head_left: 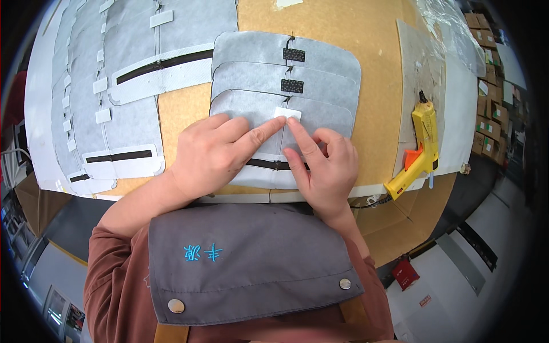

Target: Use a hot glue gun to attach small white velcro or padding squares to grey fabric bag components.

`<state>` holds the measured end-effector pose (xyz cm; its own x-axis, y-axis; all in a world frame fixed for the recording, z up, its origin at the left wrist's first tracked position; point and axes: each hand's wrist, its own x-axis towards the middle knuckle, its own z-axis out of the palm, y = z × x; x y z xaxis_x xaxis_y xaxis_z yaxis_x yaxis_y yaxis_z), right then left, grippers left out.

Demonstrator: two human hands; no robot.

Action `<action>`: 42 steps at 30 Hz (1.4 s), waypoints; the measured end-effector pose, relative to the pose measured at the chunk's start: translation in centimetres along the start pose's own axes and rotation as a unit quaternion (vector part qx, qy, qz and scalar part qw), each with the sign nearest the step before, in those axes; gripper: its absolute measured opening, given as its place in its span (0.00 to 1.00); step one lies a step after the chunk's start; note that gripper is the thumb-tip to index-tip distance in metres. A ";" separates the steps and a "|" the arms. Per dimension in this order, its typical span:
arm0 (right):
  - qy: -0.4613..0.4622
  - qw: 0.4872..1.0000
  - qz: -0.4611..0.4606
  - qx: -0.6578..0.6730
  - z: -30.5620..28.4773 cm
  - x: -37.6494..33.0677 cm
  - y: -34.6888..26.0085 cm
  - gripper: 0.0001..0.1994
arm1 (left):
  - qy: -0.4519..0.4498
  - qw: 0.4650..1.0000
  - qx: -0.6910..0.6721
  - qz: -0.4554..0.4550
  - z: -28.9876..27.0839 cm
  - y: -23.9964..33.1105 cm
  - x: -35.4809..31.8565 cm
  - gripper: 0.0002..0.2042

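Several grey fabric panels (pixel 240 102) lie overlapped in a stack in front of me, a thin cord running down their middle. On the nearest panel sits a small white rectangular patch (pixel 285 111). The index fingertips of my left hand (pixel 213 151) and my right hand (pixel 330 163) press on its lower edge, side by side. My left hand's other fingers are curled; my right thumb is stretched out over the panel. Farther up the cord are two black speckled patches (pixel 294 55). A black strip (pixel 264 164) crosses the panel's near end, partly hidden by my hands.
More grey panels (pixel 131 123) with white patches and black strips overlap on the left. A yellow glue gun (pixel 425 128) with an orange trigger lies at the right on the brown tabletop (pixel 377 103). Clear plastic film (pixel 452 28) is at the far right; a cardboard box (pixel 406 223) stands below the edge.
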<state>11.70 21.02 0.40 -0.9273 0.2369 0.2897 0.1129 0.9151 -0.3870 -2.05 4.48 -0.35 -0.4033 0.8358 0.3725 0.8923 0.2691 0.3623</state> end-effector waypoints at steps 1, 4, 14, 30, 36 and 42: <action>-0.010 1.000 0.005 -0.015 0.0 0.0 0.0 0.22 | 0.000 1.000 0.004 0.000 0.1 0.0 0.0 0.25; -0.002 0.999 0.006 -0.032 0.2 0.0 0.0 0.22 | -0.011 1.000 0.008 -0.003 -0.1 0.2 0.2 0.25; 0.001 0.999 0.018 -0.042 0.2 0.1 0.0 0.22 | -0.021 1.000 -0.005 -0.007 0.0 0.2 0.6 0.25; 0.002 0.998 0.034 -0.053 0.5 -0.2 -0.1 0.24 | -0.025 0.999 0.016 -0.026 0.0 0.6 0.2 0.26; 0.010 1.000 0.017 -0.017 0.2 0.4 0.5 0.21 | -0.024 0.999 0.009 -0.020 0.0 0.0 0.8 0.26; 0.014 1.000 0.017 -0.019 -0.8 0.4 -0.1 0.21 | -0.045 0.999 0.018 -0.014 -1.2 0.8 0.8 0.27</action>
<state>11.63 21.31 1.22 -0.9122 0.2765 0.3025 0.1576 0.9180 -0.3638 -1.89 4.74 1.27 -0.4094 0.8668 0.2848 0.8885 0.3078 0.3404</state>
